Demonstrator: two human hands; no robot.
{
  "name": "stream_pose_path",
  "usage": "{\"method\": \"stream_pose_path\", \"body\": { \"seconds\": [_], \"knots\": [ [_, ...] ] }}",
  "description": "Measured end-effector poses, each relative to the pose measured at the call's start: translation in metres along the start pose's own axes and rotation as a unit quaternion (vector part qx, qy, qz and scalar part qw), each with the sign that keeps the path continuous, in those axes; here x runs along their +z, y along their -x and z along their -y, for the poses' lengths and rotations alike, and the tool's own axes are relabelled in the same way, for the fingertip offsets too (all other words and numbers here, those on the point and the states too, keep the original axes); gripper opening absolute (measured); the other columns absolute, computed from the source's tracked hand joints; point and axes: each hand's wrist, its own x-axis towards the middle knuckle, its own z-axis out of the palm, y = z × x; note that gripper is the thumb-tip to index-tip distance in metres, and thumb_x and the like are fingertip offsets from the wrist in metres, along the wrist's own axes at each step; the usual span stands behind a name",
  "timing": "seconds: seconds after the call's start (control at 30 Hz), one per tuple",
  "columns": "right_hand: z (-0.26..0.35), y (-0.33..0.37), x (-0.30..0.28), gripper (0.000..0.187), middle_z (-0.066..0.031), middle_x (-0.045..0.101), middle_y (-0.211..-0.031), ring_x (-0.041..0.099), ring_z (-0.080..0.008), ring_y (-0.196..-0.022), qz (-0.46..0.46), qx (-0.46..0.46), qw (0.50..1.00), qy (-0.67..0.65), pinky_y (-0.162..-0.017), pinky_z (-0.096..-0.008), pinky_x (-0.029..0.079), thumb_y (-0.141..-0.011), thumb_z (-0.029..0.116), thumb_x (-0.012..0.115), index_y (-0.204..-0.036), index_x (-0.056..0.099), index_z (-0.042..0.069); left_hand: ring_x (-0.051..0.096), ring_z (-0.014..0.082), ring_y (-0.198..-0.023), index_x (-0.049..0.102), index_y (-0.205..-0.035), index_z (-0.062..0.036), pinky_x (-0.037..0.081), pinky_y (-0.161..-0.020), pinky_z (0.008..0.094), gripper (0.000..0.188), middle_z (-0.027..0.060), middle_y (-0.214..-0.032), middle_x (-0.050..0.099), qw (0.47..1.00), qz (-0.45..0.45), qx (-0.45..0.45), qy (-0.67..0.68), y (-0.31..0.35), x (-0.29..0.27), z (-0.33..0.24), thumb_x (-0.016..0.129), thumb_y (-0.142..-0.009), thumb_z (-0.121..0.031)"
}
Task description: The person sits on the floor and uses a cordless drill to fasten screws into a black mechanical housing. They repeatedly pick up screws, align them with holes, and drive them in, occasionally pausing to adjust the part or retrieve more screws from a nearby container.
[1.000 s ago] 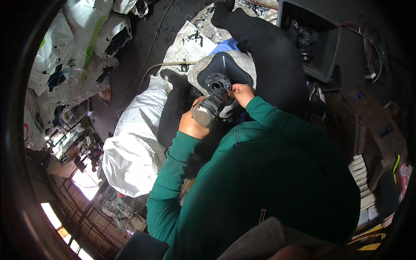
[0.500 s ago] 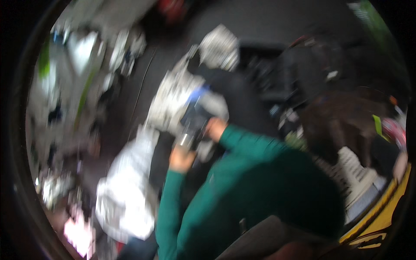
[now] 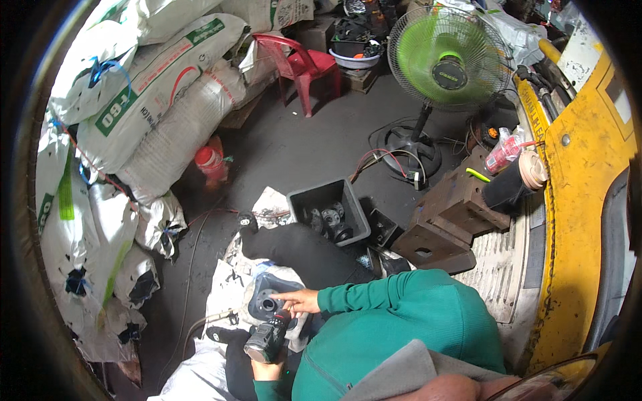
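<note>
A leg (image 3: 309,250) (black-trousered) separates drill (image 3: 266,341) from bin (image 3: 328,194).

"What's that power drill (image 3: 269,338) like?"
"Grey and black, held tilted, its rounded back end away from the dark part (image 3: 262,301), its nose just beside it. Can't tell whether they touch."
"And the part?"
"Dark grey, flared, between the person's legs (image 3: 309,254), round flange uppermost, with a large hole in the middle."

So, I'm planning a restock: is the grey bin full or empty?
Neither: the bin is partly filled. Dark parts lie inside, below its rim, with bare inner wall showing.
</note>
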Motion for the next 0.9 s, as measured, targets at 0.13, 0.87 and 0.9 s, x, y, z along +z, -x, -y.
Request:
{"method": "stream_pose_path", "body": {
  "seconds": [0.13,0.87,0.9],
  "knots": [
    [0.028,0.002,0.007,0.065,-0.0082,0.062,-0.107,0.061,-0.0143,-0.090,-0.004,-0.026,1.000,-0.003,-0.085,-0.0300,0.051,-0.090,0.000,0.043,-0.149,0.023,0.021,0.061,0.0268,-0.101,0.060,-0.113,-0.0043,0.048,-0.088,0.0370,0.047,0.0138,-0.109,0.063,0.999,-0.004,0.009,-0.032,0.016,-0.011,0.000,0.069,-0.067,-0.002],
    [0.058,-0.011,-0.011,0.071,-0.0130,0.067,-0.108,0.066,-0.0190,-0.100,0.212,-0.049,0.960,0.174,-0.093,-0.0336,0.050,-0.084,-0.005,0.052,-0.145,0.029,0.020,0.055,0.0312,-0.110,0.057,-0.120,-0.0073,0.042,-0.096,0.0399,0.053,0.0140,-0.117,0.059,0.994,0.073,-0.005,-0.080,0.038,-0.038,0.003,0.070,-0.069,-0.009],
    [0.058,-0.013,-0.015,0.072,-0.0134,0.067,-0.108,0.066,-0.0191,-0.099,0.217,-0.059,0.959,0.173,-0.094,-0.0338,0.049,-0.084,-0.006,0.052,-0.146,0.027,0.021,0.055,0.0308,-0.111,0.056,-0.121,-0.0060,0.043,-0.097,0.0385,0.055,0.0142,-0.119,0.058,0.993,0.093,-0.061,-0.032,0.036,-0.039,0.005,0.072,-0.068,-0.008]
  ]
}}
